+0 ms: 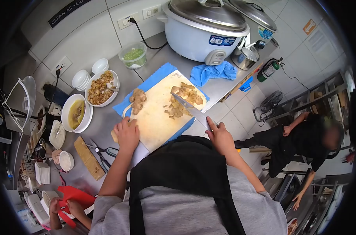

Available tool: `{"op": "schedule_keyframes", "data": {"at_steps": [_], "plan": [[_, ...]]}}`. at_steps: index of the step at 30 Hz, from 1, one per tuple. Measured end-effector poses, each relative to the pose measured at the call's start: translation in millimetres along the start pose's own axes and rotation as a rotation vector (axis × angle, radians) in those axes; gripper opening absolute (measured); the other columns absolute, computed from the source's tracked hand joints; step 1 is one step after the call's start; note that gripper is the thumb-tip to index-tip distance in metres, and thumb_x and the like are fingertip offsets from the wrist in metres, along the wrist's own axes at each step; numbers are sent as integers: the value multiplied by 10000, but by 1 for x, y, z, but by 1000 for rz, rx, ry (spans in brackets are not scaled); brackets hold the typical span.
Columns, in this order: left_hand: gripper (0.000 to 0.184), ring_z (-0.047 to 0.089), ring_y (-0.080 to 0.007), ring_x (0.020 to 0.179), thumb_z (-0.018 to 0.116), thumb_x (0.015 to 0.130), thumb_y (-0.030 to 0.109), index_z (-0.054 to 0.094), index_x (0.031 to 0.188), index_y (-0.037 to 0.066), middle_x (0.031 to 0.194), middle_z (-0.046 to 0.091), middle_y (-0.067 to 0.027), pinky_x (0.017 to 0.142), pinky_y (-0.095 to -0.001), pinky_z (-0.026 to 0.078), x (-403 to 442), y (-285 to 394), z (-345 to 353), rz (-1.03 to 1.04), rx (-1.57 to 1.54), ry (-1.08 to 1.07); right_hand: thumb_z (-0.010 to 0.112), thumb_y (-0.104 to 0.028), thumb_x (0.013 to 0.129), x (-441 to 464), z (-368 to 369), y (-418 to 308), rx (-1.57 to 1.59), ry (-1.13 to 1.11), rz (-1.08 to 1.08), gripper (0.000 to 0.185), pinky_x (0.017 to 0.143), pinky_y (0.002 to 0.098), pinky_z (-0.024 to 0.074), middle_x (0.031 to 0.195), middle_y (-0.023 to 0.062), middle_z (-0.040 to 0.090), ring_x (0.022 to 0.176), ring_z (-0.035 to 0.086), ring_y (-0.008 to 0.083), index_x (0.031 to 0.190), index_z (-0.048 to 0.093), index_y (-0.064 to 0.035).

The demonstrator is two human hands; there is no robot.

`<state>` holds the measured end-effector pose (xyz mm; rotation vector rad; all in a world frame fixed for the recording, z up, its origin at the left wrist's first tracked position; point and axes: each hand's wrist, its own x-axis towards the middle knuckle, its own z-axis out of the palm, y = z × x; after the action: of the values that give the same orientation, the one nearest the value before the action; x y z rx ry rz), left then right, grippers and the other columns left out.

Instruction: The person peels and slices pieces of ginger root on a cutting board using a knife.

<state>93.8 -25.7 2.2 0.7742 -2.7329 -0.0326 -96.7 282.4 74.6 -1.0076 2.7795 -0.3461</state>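
My right hand grips a knife by its handle, the blade pointing up and left over cut ginger pieces. These lie on the right part of a pale cutting board. At the board's left edge rests my left hand, fingers bent downward. A tan bit shows beside that hand; its kind is unclear. A whole ginger root sits on the board just above my left hand. Beneath the board lies a blue cloth.
A large rice cooker and crumpled blue towel are behind the board. Leftward are a bowl of chopped food, a bowl with liquid, scissors and a wooden block. Another person's hands hold a red object. A co-worker is right.
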Motion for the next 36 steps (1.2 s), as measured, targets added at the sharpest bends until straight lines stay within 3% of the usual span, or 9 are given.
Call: {"op": "schedule_keyframes", "data": {"at_steps": [3, 5, 7, 10, 20, 26, 28, 31, 36], "plan": [[541, 422, -290, 1318, 657, 837, 226, 520, 1346, 108, 1374, 496, -132, 1110, -495, 263, 9, 29, -13, 0, -34, 128, 598, -348, 938, 8, -3, 7, -40, 2, -29, 585, 652, 447, 547, 929, 177, 573, 689, 640, 346, 1471, 388, -231], [586, 365, -271, 1390, 635, 857, 228, 452, 1395, 84, 1457, 442, -129, 1149, -484, 243, 27, 62, -8, 233, -436, -5, 610, -351, 928, 16, -9, 11, -59, -10, -51, 625, 640, 443, 549, 925, 170, 575, 686, 643, 343, 1485, 358, -220], [595, 338, -276, 1407, 612, 894, 225, 409, 1431, 68, 1499, 391, -116, 1159, -468, 252, 45, 111, -18, 616, -444, -138, 623, -353, 919, 26, -16, 16, -79, -23, -81, 666, 627, 439, 551, 921, 163, 578, 684, 645, 339, 1499, 328, -210], [620, 307, -253, 1431, 571, 924, 282, 359, 1469, 77, 1543, 337, -87, 1172, -470, 224, 61, 159, -2, 702, -390, -159, 620, -360, 914, 37, -26, 29, -118, -19, -184, 728, 585, 426, 561, 955, 169, 583, 657, 656, 337, 1527, 256, -209], [638, 330, -241, 1421, 509, 956, 384, 326, 1485, 77, 1554, 321, -96, 1172, -488, 213, 77, 179, 13, 394, -196, -175, 647, -377, 888, 57, -44, 90, -111, -123, -284, 788, 611, 430, 556, 1005, 159, 581, 697, 666, 342, 1533, 213, -252], [626, 354, -291, 1397, 574, 939, 277, 329, 1484, 90, 1533, 347, -123, 1135, -481, 290, 90, 124, 25, 154, -333, -235, 655, -368, 886, 52, -42, 148, -9, -162, -285, 746, 582, 428, 531, 898, 140, 581, 660, 643, 334, 1516, 278, -234], [658, 417, -355, 1329, 655, 890, 219, 364, 1471, 117, 1474, 401, -167, 1093, -498, 336, 93, 101, 21, -52, -232, 133, 662, -331, 890, 48, -43, 159, 67, -164, -280, 697, 584, 440, 513, 848, 146, 582, 654, 632, 338, 1496, 337, -217], [662, 472, -391, 1253, 714, 841, 190, 427, 1435, 130, 1404, 448, -197, 1058, -474, 378, 99, 86, 13, -326, -69, 224, 667, -248, 896, 42, -39, 170, 228, -170, -211, 645, 605, 445, 500, 847, 152, 598, 665, 629, 337, 1475, 388, -200], [625, 502, -380, 1227, 725, 824, 135, 470, 1392, 95, 1374, 469, -204, 1020, -423, 424, 104, 52, 23, -289, -193, -1, 669, -242, 895, 45, -35, 164, 256, -163, -208, 653, 614, 441, 507, 852, 147, 603, 672, 633, 339, 1480, 379, -217]]}}
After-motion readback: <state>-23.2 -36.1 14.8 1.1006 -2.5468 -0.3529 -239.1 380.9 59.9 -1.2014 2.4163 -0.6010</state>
